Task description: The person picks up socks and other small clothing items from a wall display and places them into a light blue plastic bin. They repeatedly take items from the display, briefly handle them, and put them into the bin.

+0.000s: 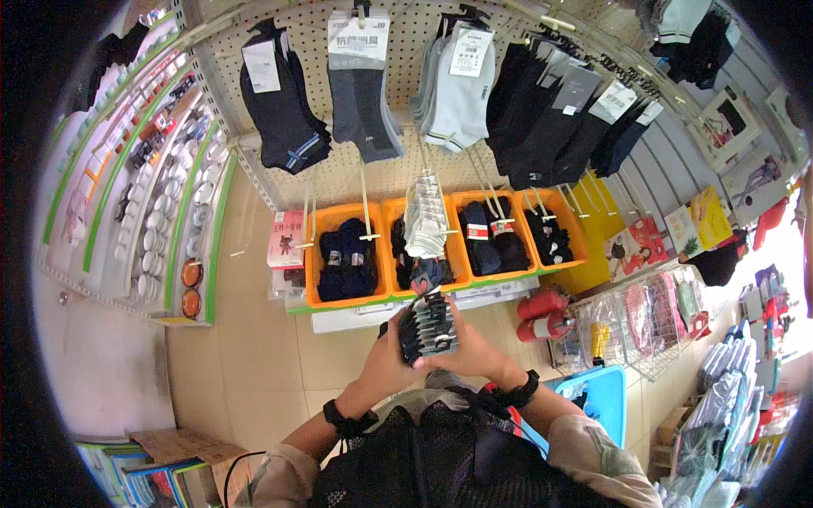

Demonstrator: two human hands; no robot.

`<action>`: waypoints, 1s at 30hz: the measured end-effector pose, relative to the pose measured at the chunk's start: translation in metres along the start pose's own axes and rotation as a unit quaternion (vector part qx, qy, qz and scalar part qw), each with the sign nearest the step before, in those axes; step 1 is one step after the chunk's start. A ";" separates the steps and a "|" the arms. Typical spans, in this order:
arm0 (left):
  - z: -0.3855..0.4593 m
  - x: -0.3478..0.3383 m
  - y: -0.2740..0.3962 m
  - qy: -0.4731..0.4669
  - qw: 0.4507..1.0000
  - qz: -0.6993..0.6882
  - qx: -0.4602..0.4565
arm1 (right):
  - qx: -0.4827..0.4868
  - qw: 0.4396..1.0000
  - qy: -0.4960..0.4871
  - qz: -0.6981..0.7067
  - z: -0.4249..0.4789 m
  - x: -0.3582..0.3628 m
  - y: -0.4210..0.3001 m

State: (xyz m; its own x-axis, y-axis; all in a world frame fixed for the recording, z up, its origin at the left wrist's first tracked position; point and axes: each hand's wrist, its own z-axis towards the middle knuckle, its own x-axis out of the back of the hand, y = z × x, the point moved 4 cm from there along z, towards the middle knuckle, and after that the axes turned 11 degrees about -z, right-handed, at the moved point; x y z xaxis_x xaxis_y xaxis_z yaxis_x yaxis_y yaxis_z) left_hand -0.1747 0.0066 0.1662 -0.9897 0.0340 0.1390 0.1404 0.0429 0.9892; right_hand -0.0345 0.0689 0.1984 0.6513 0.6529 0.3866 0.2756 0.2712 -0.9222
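Between my two hands I hold a stack of dark and grey socks [427, 330] with black hangers and a small heart-marked tag at its top. My left hand [381, 355] grips the stack's left side. My right hand [475, 349] wraps its right side, the thumb across the lower edge. Just beyond the stack stand several orange plastic baskets [311, 254] in a row, with dark bundled socks [348, 260] inside. A bunch of pale socks [425, 216] hangs from a hook over the second basket.
Socks [365, 108] hang from hooks on a pegboard [400, 89] ahead. Shelves with white dishes [152, 235] stand left. Red fire extinguishers [543, 316], a wire basket [654, 355] and a blue plastic tub [613, 394] are right. Cardboard [184, 444] lies low at left.
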 end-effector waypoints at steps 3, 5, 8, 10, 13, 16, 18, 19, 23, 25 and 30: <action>-0.011 0.005 -0.001 0.036 0.999 -0.021 -0.026 | 0.035 0.999 -0.023 0.022 0.005 -0.009 0.000; -0.013 0.007 0.007 0.010 0.998 -0.054 -0.024 | 0.052 0.998 -0.020 0.039 0.006 -0.011 -0.007; -0.016 0.010 0.007 -0.002 0.989 -0.135 -0.063 | 0.052 0.996 -0.031 0.066 0.009 -0.015 -0.027; -0.014 0.013 -0.001 -0.002 0.985 -0.169 -0.041 | 0.080 0.995 -0.023 0.055 0.012 -0.019 -0.029; -0.014 0.021 -0.014 0.005 0.967 -0.251 -0.051 | 0.093 0.994 -0.046 0.023 0.016 -0.022 -0.030; -0.015 0.034 -0.009 0.013 0.977 -0.210 -0.015 | 0.086 0.993 -0.074 0.025 0.017 -0.015 -0.022; -0.020 0.048 -0.019 0.030 0.988 -0.150 -0.035 | 0.091 0.989 -0.094 0.064 0.022 -0.007 0.002; -0.024 0.054 -0.027 0.048 0.988 -0.143 -0.031 | 0.064 0.995 -0.064 0.037 0.022 0.002 0.022; -0.036 0.072 -0.033 0.107 0.967 -0.228 0.039 | -0.094 0.985 0.092 -0.109 0.042 0.044 0.122; -0.045 0.082 -0.035 0.139 0.967 -0.204 0.054 | -0.073 0.971 0.132 -0.183 0.063 0.060 0.151; -0.052 0.093 -0.042 0.199 0.966 -0.142 0.084 | -0.101 0.955 0.122 -0.252 0.136 0.079 0.209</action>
State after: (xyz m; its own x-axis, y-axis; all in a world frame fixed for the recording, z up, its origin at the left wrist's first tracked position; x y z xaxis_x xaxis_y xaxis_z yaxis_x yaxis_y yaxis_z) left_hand -0.2742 -0.0440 0.1403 -0.9165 -0.3882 -0.0968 -0.1688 0.1558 0.9733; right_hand -0.0216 0.2733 0.0356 0.5389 0.2851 0.7927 0.7117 0.3493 -0.6095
